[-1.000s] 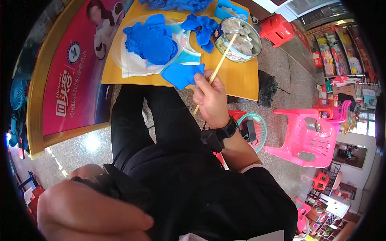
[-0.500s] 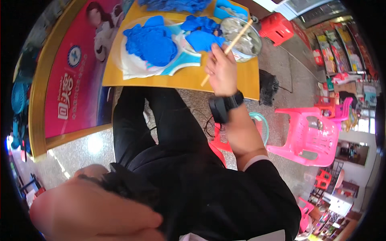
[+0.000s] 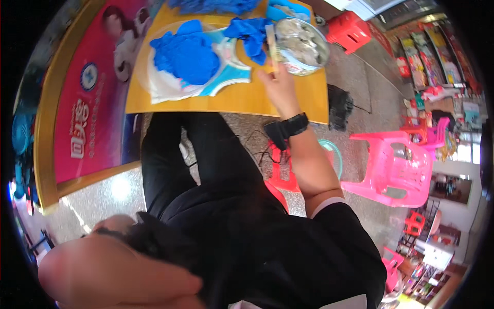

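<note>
At the far right corner of the yellow table (image 3: 231, 100), the right hand (image 3: 278, 85) reaches forward with its grip closed around a pale wooden stick (image 3: 271, 44), whose far end rises up beside the left rim of the round metal bowl (image 3: 301, 38). The bowl sits close to the table's right edge and far edge, with little bare surface around it. A black watch (image 3: 294, 123) circles the right wrist, which crosses the table's near edge.

Just left of the stick lies a crumpled blue glove (image 3: 249, 33), and further left a larger heap of blue gloves (image 3: 185, 51) rests on a white and light-blue sheet (image 3: 226, 77) near the middle of the table. More blue material bunches along the far edge. A strip of bare yellow wood runs along the near edge, open from the left corner to the wrist.

The left hand (image 3: 118, 273) is low in the view, large and blurred; whether its grip holds anything cannot be told.

Beyond the table's left edge hangs a pink banner (image 3: 87, 113). To the right stand a pink plastic chair (image 3: 396, 165) and a red stool (image 3: 347, 31) on a speckled stone floor (image 3: 360, 77).
</note>
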`<state>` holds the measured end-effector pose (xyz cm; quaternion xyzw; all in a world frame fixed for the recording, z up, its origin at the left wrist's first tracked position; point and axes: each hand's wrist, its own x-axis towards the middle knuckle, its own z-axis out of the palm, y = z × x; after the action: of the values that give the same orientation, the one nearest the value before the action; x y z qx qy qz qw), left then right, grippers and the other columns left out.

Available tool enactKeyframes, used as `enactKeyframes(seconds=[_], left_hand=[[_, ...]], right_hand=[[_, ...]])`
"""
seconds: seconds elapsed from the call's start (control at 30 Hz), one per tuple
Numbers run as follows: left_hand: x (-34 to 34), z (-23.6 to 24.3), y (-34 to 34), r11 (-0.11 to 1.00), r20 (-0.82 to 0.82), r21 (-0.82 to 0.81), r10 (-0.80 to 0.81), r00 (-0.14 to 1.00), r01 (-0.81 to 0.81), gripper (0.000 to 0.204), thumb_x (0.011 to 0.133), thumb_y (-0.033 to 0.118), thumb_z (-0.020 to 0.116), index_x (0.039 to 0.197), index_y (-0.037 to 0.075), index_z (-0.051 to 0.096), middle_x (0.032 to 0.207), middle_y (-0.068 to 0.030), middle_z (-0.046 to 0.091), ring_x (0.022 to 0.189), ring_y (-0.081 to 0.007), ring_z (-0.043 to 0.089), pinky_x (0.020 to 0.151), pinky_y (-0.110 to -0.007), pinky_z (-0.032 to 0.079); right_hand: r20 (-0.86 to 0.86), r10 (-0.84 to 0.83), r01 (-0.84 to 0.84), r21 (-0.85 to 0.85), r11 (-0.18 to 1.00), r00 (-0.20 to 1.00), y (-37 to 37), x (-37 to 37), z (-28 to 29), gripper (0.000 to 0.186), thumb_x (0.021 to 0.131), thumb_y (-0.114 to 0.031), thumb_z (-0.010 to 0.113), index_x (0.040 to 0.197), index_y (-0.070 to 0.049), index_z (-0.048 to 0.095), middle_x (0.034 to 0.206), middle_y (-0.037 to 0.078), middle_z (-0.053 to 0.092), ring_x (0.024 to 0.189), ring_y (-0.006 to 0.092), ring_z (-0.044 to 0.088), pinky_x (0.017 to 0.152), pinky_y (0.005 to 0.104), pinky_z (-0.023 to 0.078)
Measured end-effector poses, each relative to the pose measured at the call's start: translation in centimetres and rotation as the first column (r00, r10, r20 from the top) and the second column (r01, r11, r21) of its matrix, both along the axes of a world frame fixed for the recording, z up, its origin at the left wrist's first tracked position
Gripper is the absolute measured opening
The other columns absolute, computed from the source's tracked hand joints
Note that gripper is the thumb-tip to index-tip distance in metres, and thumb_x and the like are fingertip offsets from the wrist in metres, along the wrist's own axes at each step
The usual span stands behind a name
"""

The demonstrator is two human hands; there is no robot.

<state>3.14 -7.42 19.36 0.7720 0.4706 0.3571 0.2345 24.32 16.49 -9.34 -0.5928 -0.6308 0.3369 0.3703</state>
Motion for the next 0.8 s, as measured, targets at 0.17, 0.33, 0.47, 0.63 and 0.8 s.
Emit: enactKeyframes(seconds=[0.17, 0.33, 0.47, 0.63, 0.8], left_hand=[[-1.8, -1.1, 1.0, 0.956, 0.259, 0.112, -0.290, 0.921, 0.270, 0.010, 0.085, 0.005, 0.044, 0.081, 0.004, 0.053, 0.076, -0.0072, 0.055, 0.060, -0.0218, 0.050, 0.054, -0.030, 0.047], [-3.0, -0.6, -0.4, 0.957, 0.214, 0.023, -0.289, 0.933, 0.290, 0.015, 0.089, 0.012, 0.046, 0.090, 0.004, 0.058, 0.083, -0.0053, 0.057, 0.062, -0.0203, 0.051, 0.054, -0.030, 0.047], [-3.0, -0.8, 0.5, 0.946, 0.216, 0.006, -0.318, 0.923, 0.324, 0.018, 0.087, 0.020, 0.051, 0.096, 0.007, 0.060, 0.081, -0.0050, 0.056, 0.063, -0.0192, 0.050, 0.054, -0.031, 0.047], [-2.5, -1.6, 2.5, 0.903, 0.245, 0.022, -0.421, 0.874, 0.428, 0.027, 0.084, 0.029, 0.059, 0.105, 0.011, 0.062, 0.079, -0.0047, 0.055, 0.064, -0.0179, 0.049, 0.054, -0.032, 0.046], [1.0, 0.3, 0.3, 0.981, 0.266, -0.196, 0.057, 0.962, -0.004, 0.019, 0.093, 0.018, 0.047, 0.081, 0.005, 0.055, 0.077, -0.0067, 0.052, 0.064, -0.0199, 0.050, 0.055, -0.032, 0.044]], right_hand=[[0.348, 0.022, -0.089, 0.179, 0.980, 0.937, -1.6, 0.7, -2.0, 0.035, 0.084, -0.019, 0.060, 0.115, -0.006, 0.053, 0.097, 0.021, 0.057, 0.087, 0.0395, 0.060, 0.073, 0.0464, 0.049], [0.521, 0.044, -0.160, 0.180, 0.971, 0.852, -1.2, 0.5, -1.9, 0.040, 0.079, -0.006, 0.054, 0.119, -0.004, 0.052, 0.100, 0.021, 0.054, 0.090, 0.0402, 0.058, 0.077, 0.0473, 0.048], [0.546, -0.030, -0.122, 0.239, 0.963, 0.837, -1.0, 1.7, -2.6, 0.046, 0.077, -0.004, 0.055, 0.123, -0.006, 0.052, 0.102, 0.018, 0.052, 0.096, 0.0369, 0.054, 0.081, 0.0444, 0.046], [0.533, -0.056, -0.141, 0.321, 0.937, 0.844, -0.9, 0.2, -4.1, 0.045, 0.076, -0.008, 0.059, 0.121, -0.008, 0.055, 0.106, 0.015, 0.051, 0.102, 0.0348, 0.050, 0.085, 0.0449, 0.044], [0.526, -0.073, -0.126, 0.333, 0.934, 0.847, -0.8, 1.7, -3.3, 0.042, 0.075, -0.012, 0.062, 0.117, -0.009, 0.057, 0.104, 0.014, 0.053, 0.102, 0.0337, 0.051, 0.084, 0.0448, 0.044]])
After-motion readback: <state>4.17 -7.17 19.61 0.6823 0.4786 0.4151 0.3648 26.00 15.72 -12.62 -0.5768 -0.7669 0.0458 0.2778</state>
